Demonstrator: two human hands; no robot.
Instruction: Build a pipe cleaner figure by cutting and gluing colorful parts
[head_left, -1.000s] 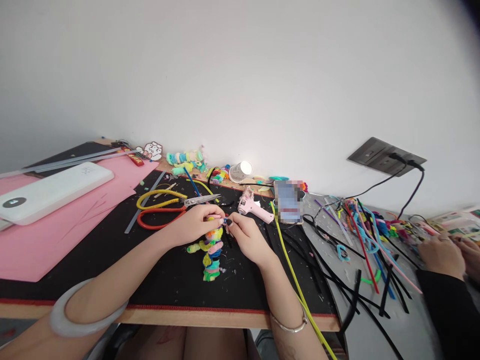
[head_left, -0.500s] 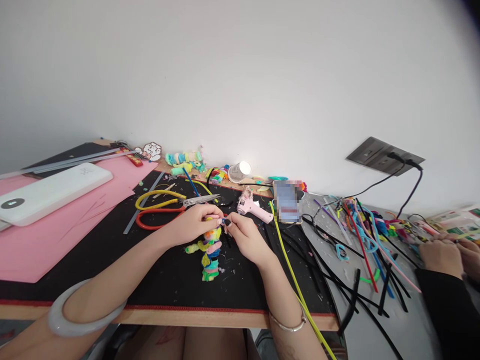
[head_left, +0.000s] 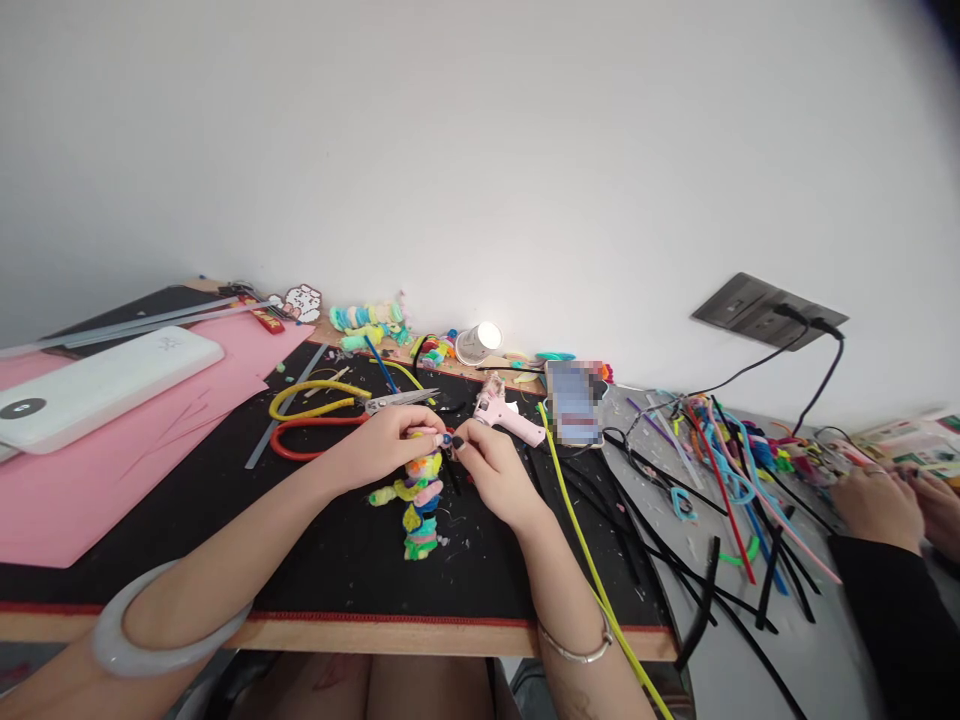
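A many-coloured fuzzy pipe-cleaner figure (head_left: 421, 515), with short coiled limbs, hangs below my fingers over the black mat. My left hand (head_left: 390, 440) is closed around its top end, which the fingers mostly hide. Close beside it, my right hand (head_left: 491, 468) is pinched at the same end, near a small blue bit (head_left: 447, 440) between the two hands. What the right fingertips hold is too small to make out. Just beyond my left hand lie scissors (head_left: 319, 452) with one yellow and one red handle. A pink glue gun (head_left: 510, 418) rests past my right hand.
A white paper cup (head_left: 478, 343) and a phone (head_left: 575, 402) stand near the wall. Pink sheets (head_left: 150, 470) lie under a white device (head_left: 112, 388) at left. Loose black pipe cleaners (head_left: 697, 570) spread rightward. Another person's hands (head_left: 877, 508) work at far right.
My right fingertips have shifted very slightly right from the blue bit. At far right, the other person's hands have moved a little. Otherwise the scene is the same.
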